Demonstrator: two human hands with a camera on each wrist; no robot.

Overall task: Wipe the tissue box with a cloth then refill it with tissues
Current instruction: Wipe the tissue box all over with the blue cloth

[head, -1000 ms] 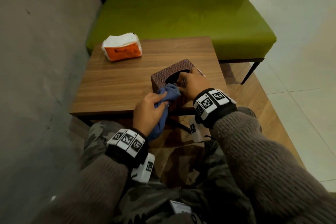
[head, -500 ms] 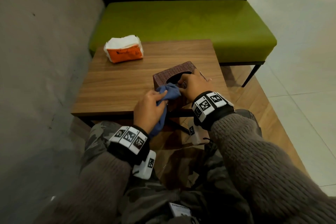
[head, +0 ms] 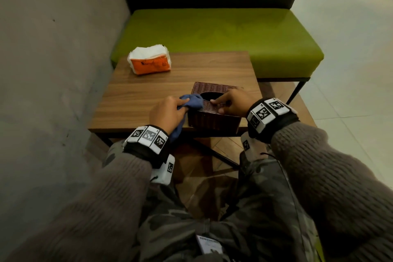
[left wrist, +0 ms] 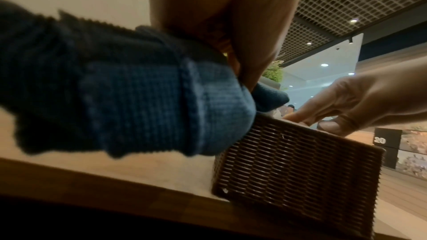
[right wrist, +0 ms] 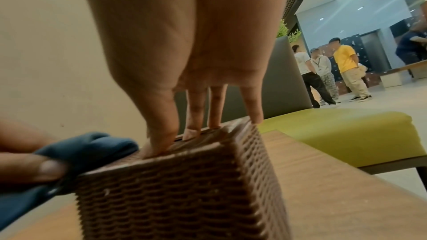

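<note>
From my remote seat I look down past grey knit sleeves and camouflage trousers to the left hand (head: 168, 112), its fingers (right wrist: 27, 169) curled and pinching a bunched blue cloth (head: 191, 101). The cloth is ribbed, with a stitched hem, and I see it pressed against the near left top corner of the tissue box (head: 212, 121), one end trailing down past the wrist. The box is dark brown with a woven, basket-like texture on every visible face and a dark oval opening in its top; I cannot see inside. It stands at the near edge of the wooden table (head: 148, 95), right of centre. The right hand (head: 231, 102) steadies it from above: its fingers (right wrist: 196, 109) are straight and slightly spread, tips pressing the top beside the opening, thumb near the front edge. Farther back, at the table's far left corner and well apart from the box, lies an orange pack of tissues (head: 150, 62), white sheets showing at its open top. Beyond the table runs a green cushioned bench (head: 223, 36) with a dark back, a grey wall to its left.
</note>
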